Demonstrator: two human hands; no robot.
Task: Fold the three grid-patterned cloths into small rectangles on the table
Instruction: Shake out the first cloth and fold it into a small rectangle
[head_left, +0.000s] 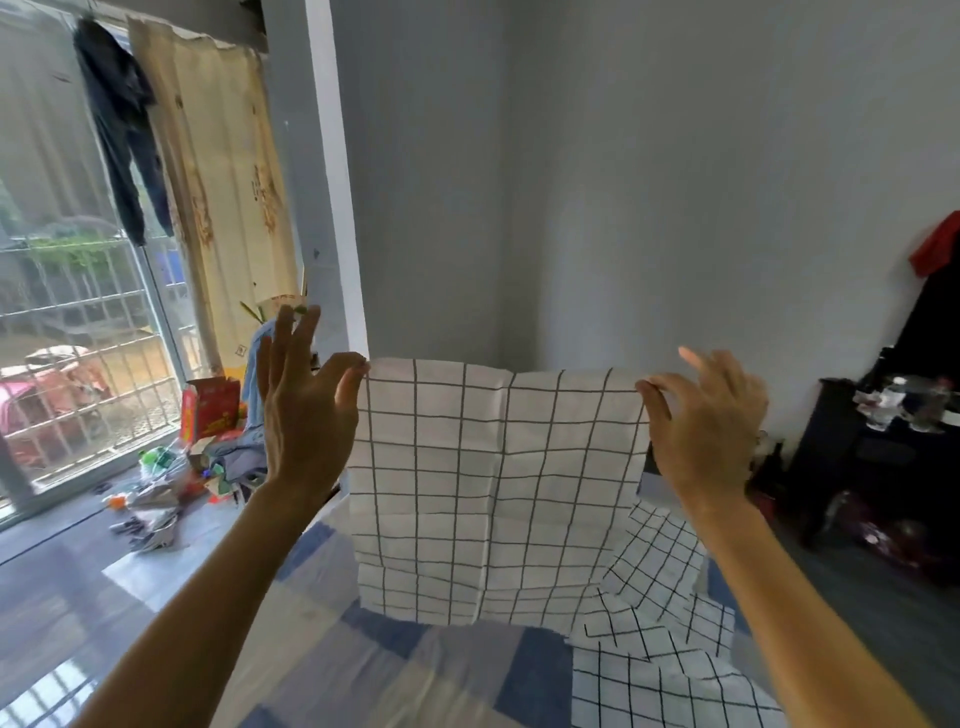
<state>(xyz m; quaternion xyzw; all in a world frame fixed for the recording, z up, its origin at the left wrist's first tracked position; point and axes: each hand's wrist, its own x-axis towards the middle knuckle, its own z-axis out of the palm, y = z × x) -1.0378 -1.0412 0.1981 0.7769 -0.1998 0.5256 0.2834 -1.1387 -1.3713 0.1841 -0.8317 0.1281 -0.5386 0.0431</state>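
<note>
Hanging in the air between both hands, a white grid-patterned cloth (488, 483) is stretched out flat and upright, its creases from earlier folds showing as faint lines. The left hand (306, 415) pinches the cloth's upper corner at 9 o'clock of the sheet between thumb and forefinger, the other fingers spread wide and pointing up. The right hand (711, 415) pinches the opposite upper corner at 3 o'clock in the same way — thumb and forefinger closed on the edge, remaining fingers fanned loose. The sheet's lower edge dangles free just above the surface (363, 670), which is covered in a blue, grey and cream patchwork of blocks.

At 5 o'clock from the held sheet, more grid-patterned cloth (665, 654) lies rumpled on the surface, its squares smaller and darker-lined; whether it is one piece or two I cannot tell.

At 9 o'clock, beyond the left hand, a red box (208, 410) stands among floor clutter by the barred window (78, 322) — it bears yellow characters too blurred to read. A dark garment (122, 130) hangs beside a pale curtain (228, 176) at 10 o'clock. At 3 o'clock a dark cabinet (878, 457) carries bottles; their labels are unreadable.
</note>
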